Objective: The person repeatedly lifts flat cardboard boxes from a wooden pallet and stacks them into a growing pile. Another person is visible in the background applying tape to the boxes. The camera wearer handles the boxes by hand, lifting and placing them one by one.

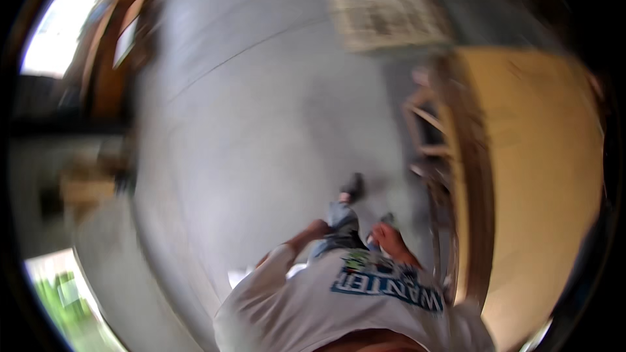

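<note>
My left hand (318,227) hangs in front of my left thigh, beside the blue jeans (340,218); its fingers are smeared by motion. My right hand (389,240) hangs by my right thigh with its fingers curled closed. Whether anything lies inside it is hidden. Neither hand touches the workbench at my right. Past my hands, a dark shoe (353,186) is out in front on the grey floor (261,124). The other foot shows only in part beyond my right hand. Something white (238,278) shows beside my left forearm, too blurred to name.
A long yellow-topped workbench (535,176) with a brown wooden edge (479,176) runs along my right. Under it stand blurred frame-like pieces (427,120). Ahead lies a pale, worn panel or pallet (388,10). To the left are a grey slab-like surface (124,274) and brown shelving (107,91).
</note>
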`<state>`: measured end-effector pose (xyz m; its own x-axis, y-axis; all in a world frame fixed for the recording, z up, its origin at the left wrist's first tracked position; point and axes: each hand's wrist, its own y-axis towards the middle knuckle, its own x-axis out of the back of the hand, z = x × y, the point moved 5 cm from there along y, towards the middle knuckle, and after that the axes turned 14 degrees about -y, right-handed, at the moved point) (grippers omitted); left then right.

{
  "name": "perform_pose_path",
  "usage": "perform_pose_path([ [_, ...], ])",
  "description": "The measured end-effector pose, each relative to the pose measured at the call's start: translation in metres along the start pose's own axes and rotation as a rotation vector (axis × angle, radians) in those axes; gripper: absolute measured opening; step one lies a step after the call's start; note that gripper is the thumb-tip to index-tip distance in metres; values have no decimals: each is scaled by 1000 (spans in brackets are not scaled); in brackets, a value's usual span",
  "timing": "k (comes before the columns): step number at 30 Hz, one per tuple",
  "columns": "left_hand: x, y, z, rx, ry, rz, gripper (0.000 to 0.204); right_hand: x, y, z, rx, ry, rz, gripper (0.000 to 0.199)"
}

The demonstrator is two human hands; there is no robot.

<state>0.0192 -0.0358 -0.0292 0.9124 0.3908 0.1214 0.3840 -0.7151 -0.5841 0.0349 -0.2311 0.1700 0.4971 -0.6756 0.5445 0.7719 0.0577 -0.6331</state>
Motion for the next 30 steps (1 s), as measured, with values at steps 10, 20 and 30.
perform_pose_path([
  [10,491,-45,-292,-977,13,-1114,23,230,-150,178,-387,-266,-1511,19],
  [20,410,13,-431,-520,847,-1037,54,100,-272,-66,-1195,-119,-1142,36],
  [30,443,-4,-441,-353,567,-906,34,115,-289,-51,-1278,13,-1249,41],
])
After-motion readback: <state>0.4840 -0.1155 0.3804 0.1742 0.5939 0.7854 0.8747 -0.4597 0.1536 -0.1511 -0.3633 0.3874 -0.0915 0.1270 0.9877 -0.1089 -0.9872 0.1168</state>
